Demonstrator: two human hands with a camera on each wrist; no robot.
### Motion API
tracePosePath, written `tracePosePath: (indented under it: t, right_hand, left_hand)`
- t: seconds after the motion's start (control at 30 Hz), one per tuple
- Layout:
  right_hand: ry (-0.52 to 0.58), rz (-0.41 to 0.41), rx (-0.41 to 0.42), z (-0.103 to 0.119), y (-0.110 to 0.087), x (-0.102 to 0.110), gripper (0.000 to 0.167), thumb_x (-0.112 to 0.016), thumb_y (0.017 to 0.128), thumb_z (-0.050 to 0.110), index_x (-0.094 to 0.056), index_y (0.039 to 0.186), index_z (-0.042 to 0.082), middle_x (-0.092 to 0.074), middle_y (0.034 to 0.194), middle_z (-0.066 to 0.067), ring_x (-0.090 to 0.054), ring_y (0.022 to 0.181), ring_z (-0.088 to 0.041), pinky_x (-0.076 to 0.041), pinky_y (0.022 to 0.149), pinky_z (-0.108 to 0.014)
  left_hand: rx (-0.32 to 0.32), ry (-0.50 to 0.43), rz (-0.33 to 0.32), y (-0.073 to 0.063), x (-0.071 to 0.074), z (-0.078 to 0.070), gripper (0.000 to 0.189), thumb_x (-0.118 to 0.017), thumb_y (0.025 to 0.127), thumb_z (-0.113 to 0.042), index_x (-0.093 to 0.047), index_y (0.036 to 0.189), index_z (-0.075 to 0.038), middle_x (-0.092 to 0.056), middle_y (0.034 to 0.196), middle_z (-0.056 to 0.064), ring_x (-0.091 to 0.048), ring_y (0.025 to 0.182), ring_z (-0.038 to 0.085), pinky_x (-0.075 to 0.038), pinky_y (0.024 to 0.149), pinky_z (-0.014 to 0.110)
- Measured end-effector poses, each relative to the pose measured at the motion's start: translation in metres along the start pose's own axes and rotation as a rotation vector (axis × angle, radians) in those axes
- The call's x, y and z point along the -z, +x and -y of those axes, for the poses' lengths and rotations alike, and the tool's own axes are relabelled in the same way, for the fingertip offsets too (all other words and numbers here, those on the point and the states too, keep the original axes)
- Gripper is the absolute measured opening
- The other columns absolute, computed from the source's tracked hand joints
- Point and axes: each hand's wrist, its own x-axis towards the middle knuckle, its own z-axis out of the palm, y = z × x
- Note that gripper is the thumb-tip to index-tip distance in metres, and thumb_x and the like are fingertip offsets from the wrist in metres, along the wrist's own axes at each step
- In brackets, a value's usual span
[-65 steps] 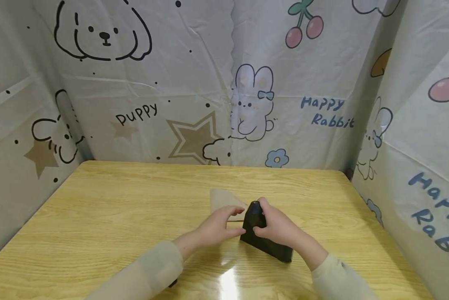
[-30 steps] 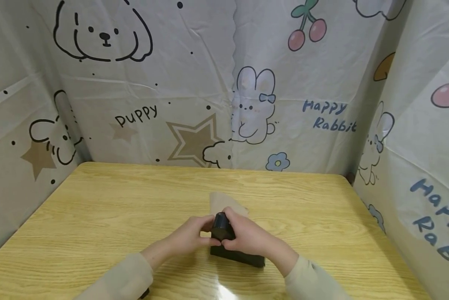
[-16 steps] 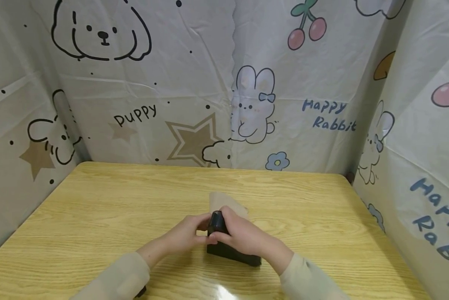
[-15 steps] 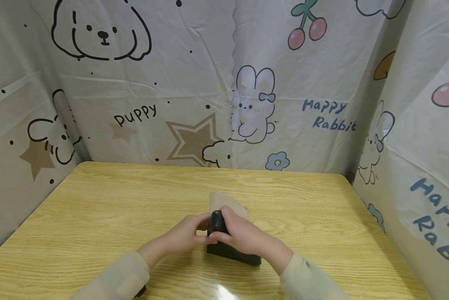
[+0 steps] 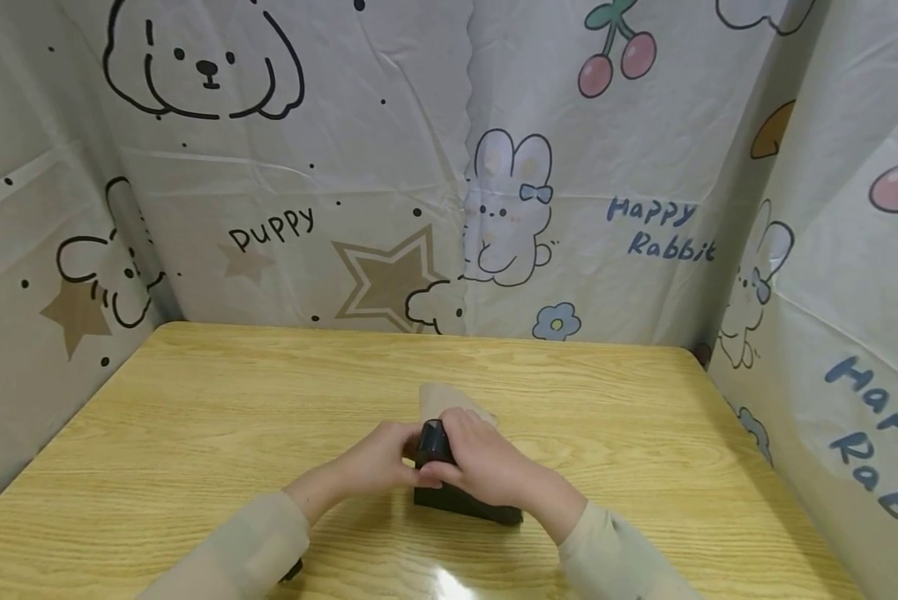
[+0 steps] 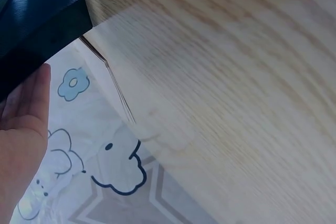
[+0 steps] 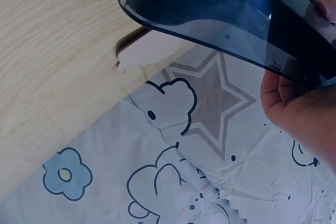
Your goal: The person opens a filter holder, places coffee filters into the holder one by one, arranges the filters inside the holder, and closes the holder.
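A black wedge-shaped object (image 5: 464, 504) with a rounded glossy upper part stands on the table in front of the person; its exact kind cannot be told. My right hand (image 5: 486, 462) grips it from the right, thumb on the near side and fingers over the far side. From the left, my left hand (image 5: 377, 458) holds the same end between thumb and fingers, the two thumbs meeting in front. The left wrist view shows the object's squared dark end (image 6: 47, 19) above the fingers. In the right wrist view its long curved side (image 7: 210, 19) hides part of the fingers.
A folded light-brown sheet (image 5: 441, 400), paper or thin card, lies just behind the object. Something small and black (image 5: 293, 571) shows beside the left sleeve. The wooden table (image 5: 194, 400) is bordered at the back and sides by a printed cloth (image 5: 389, 167).
Compared with about two seconds ago, the black object has shifted left and nearer, carried by the right hand, and the left hand has closed around its left end. Over the last half second little moves.
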Motion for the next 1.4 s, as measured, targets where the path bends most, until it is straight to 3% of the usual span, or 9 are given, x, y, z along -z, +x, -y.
tracePosePath:
  t: [0.3, 0.5, 0.73, 1.03, 1.4]
  right_hand:
    - [-0.001, 0.008, -0.013, 0.0, 0.0, 0.003, 0.037, -0.056, 0.092, 0.038, -0.044, 0.106, 0.006, -0.05, 0.1, -0.004, -0.041, 0.082, -0.012, -0.035, 0.069, -0.024]
    - [0.025, 0.006, -0.027, -0.003, 0.001, 0.006, 0.039, -0.056, 0.092, 0.039, -0.043, 0.106, 0.006, -0.046, 0.096, -0.003, -0.039, 0.082, -0.013, -0.034, 0.067, -0.025]
    - [0.048, 0.026, -0.053, -0.005, 0.001, 0.008, 0.037, -0.057, 0.091, 0.038, -0.043, 0.107, 0.008, -0.045, 0.097, 0.0, -0.04, 0.081, -0.012, -0.035, 0.067, -0.023]
    - [0.249, 0.015, -0.15, -0.011, -0.007, 0.02, 0.039, -0.061, 0.09, 0.037, -0.042, 0.107, 0.007, -0.043, 0.091, -0.003, -0.042, 0.079, -0.014, -0.037, 0.065, -0.025]
    - [0.37, 0.012, -0.153, -0.015, -0.014, 0.027, 0.037, -0.061, 0.091, 0.033, -0.039, 0.108, 0.008, -0.044, 0.098, -0.004, -0.043, 0.087, -0.016, -0.04, 0.073, -0.027]
  left_hand:
    - [-0.003, -0.001, 0.002, 0.001, 0.001, 0.001, 0.035, -0.076, 0.079, -0.021, -0.062, 0.111, -0.016, -0.07, 0.097, -0.003, -0.064, 0.087, 0.005, -0.051, 0.078, 0.02]
    - [-0.019, 0.047, -0.012, 0.001, 0.005, 0.006, 0.033, -0.076, 0.078, -0.024, -0.062, 0.106, -0.013, -0.069, 0.098, 0.0, -0.064, 0.087, 0.006, -0.052, 0.078, 0.021]
    - [-0.009, 0.05, 0.019, 0.003, 0.009, 0.007, 0.032, -0.076, 0.079, -0.023, -0.062, 0.104, -0.012, -0.066, 0.097, -0.001, -0.061, 0.087, 0.008, -0.053, 0.079, 0.023]
    - [0.025, 0.012, 0.037, 0.0, 0.014, 0.006, 0.03, -0.076, 0.079, -0.019, -0.06, 0.103, -0.01, -0.065, 0.098, 0.001, -0.061, 0.092, 0.014, -0.054, 0.078, 0.023]
    - [0.016, -0.013, 0.045, -0.005, 0.019, 0.007, 0.028, -0.075, 0.08, -0.018, -0.059, 0.101, -0.009, -0.064, 0.096, 0.003, -0.061, 0.09, 0.013, -0.054, 0.075, 0.022]
